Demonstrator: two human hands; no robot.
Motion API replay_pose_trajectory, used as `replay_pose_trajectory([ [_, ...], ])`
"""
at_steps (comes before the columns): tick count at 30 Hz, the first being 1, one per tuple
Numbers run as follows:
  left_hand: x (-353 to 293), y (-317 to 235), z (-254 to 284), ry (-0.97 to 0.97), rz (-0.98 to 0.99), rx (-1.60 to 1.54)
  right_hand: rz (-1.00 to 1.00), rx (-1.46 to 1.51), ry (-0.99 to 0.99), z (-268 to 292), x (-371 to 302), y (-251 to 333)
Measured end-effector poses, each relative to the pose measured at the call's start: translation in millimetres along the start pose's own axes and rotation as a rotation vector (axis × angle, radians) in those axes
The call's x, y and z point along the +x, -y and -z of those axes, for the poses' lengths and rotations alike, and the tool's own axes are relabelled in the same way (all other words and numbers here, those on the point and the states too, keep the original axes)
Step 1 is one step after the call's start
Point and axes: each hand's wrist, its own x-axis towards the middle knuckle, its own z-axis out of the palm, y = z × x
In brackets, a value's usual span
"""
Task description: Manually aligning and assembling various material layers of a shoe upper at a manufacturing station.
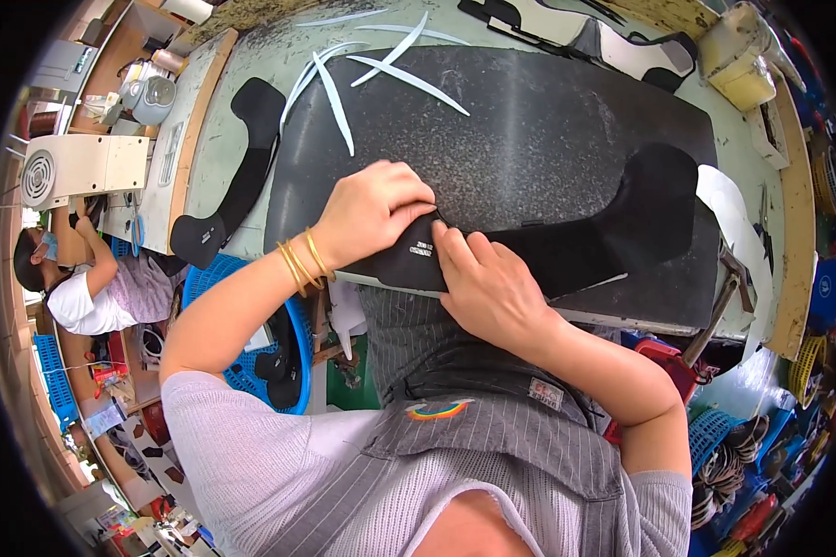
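A long, curved black fabric piece (567, 252) with broad ends lies along the near side of a dark, speckled board (511, 111). White print marks its left end. My left hand (373, 209) pinches the upper edge of that left end between thumb and fingers. Close beside it, my right hand (492, 286) has its fingertips together on the same piece, thumb toward the lower edge. The fingertips of both hands almost meet, and they cover whatever lies between them. Farther left, a similar black piece (241, 190) rests on the pale green tabletop.
Several thin pale-blue strips (336, 107) lie across the board's far left corner. A hammer (715, 320) and white sheet (729, 209) are at right, a yellowish container (738, 70) behind. Below the table's left edge stands a blue basket (297, 362). A co-worker (111, 278) sits far left.
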Motion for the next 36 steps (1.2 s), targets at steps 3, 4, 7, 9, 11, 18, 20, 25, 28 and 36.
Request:
replay_pose_trajectory([
  [3,4,1,6,0.110,0.372,-0.401,-0.020,0.037,0.015,4,3,3],
  [4,6,4,5,0.109,0.367,-0.432,-0.028,0.045,0.033,4,4,2],
  [7,14,4,12,0.236,0.452,-0.424,-0.007,-0.068,0.038,2,4,6],
  [9,21,0,16,0.258,0.447,-0.406,-0.006,-0.085,0.056,3,4,6],
  [11,26,-3,18,0.312,0.406,-0.246,-0.006,-0.101,0.068,3,5,5],
  [18,29,-2,16,0.300,0.421,-0.239,0.018,-0.095,0.096,5,5,3],
  [20,27,2,11,0.322,0.527,-0.413,0.019,-0.086,0.108,4,4,3],
  [25,8,-10,1,0.032,0.064,0.057,0.009,-0.102,0.064,-1,5,4],
  [28,2,4,2,0.043,0.099,-0.157,0.023,-0.111,0.099,6,9,4],
  [36,-20,-4,-2,-0.171,0.167,-0.127,-0.009,-0.174,0.157,7,9,12],
])
